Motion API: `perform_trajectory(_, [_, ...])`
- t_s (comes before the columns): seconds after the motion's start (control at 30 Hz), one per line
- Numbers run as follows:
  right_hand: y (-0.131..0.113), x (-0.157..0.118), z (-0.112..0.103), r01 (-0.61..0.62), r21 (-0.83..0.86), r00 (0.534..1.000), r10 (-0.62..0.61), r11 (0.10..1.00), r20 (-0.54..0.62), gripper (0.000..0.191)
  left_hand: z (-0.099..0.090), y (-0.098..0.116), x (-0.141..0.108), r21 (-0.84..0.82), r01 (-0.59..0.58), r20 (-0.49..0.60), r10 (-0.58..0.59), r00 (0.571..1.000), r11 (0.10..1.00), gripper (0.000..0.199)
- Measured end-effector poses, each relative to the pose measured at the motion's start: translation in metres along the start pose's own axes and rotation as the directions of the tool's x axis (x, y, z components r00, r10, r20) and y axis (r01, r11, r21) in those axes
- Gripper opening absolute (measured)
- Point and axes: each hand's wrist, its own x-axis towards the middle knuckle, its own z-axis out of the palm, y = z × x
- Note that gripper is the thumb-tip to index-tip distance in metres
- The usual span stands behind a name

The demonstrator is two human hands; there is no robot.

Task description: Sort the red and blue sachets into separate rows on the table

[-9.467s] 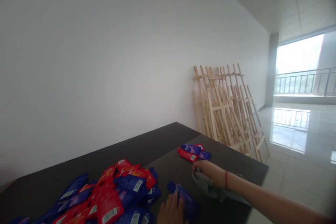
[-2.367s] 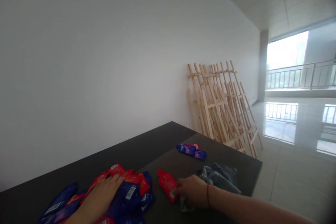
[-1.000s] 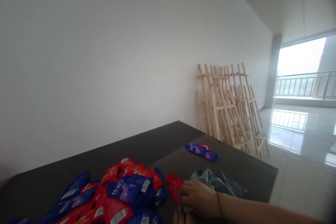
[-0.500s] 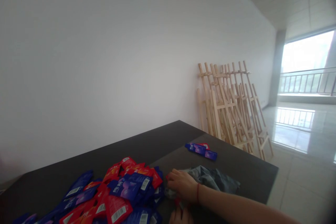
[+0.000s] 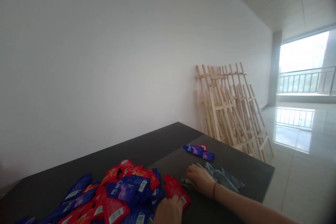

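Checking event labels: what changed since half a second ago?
Right hand and grey cloth moved right, off the red pouch, which is now mostly uncovered. Left hand shifted left, touching the pouch's near edge. Big pouch pile, small pouch group and easels unchanged.

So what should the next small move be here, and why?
Probably bring the right hand and its gray cloth across to the red packet: the left hand is at the packet's near edge, and the cloth lies just beside it.
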Motion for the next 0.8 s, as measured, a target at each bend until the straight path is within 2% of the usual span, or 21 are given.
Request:
perform_trajectory(0.07, [-0.001,0.000,0.003,-0.049,-0.006,0.998,0.049,0.999,-0.025,0.016,-0.028,-0.001,0.010,0.007,-0.093,-0.039,0.094,0.995,0.996,0.029])
perform_trajectory(0.13, [-0.003,-0.001,0.005,-0.087,0.017,0.995,0.088,0.996,-0.052,0.015,-0.044,-0.001,0.021,0.037,-0.237,-0.021,0.238,0.971,0.971,0.035])
perform_trajectory(0.2, [-0.004,-0.002,0.005,-0.125,0.061,0.989,0.129,0.990,-0.077,0.015,-0.051,-0.002,0.031,0.079,-0.365,0.047,0.362,0.931,0.928,0.045])
perform_trajectory(0.27, [-0.004,-0.002,0.003,-0.152,0.091,0.982,0.161,0.984,-0.097,0.017,-0.054,-0.004,0.040,0.139,-0.444,0.097,0.434,0.896,0.885,0.044])
perform_trajectory(0.4, [0.000,-0.001,0.000,-0.151,0.105,0.982,0.161,0.983,-0.102,0.017,-0.070,-0.008,0.044,0.257,-0.484,0.064,0.486,0.872,0.836,0.022])
perform_trajectory(0.53, [0.000,-0.002,-0.001,-0.130,0.119,0.984,0.142,0.984,-0.104,0.017,-0.089,-0.005,0.033,0.270,-0.417,-0.070,0.449,0.891,0.868,0.004])
perform_trajectory(0.63, [-0.002,-0.003,-0.001,-0.115,0.120,0.986,0.128,0.986,-0.104,0.015,-0.075,0.002,0.021,0.257,-0.322,-0.195,0.375,0.906,0.911,0.014])
perform_trajectory(0.7, [-0.002,-0.003,-0.001,-0.103,0.117,0.988,0.115,0.988,-0.098,0.014,-0.050,0.006,0.012,0.266,-0.279,-0.242,0.344,0.907,0.923,0.017])
perform_trajectory(0.8, [-0.001,-0.002,-0.002,-0.088,0.109,0.992,0.097,0.990,-0.083,0.015,-0.007,0.012,-0.004,0.246,-0.245,-0.256,0.307,0.917,0.938,0.020])
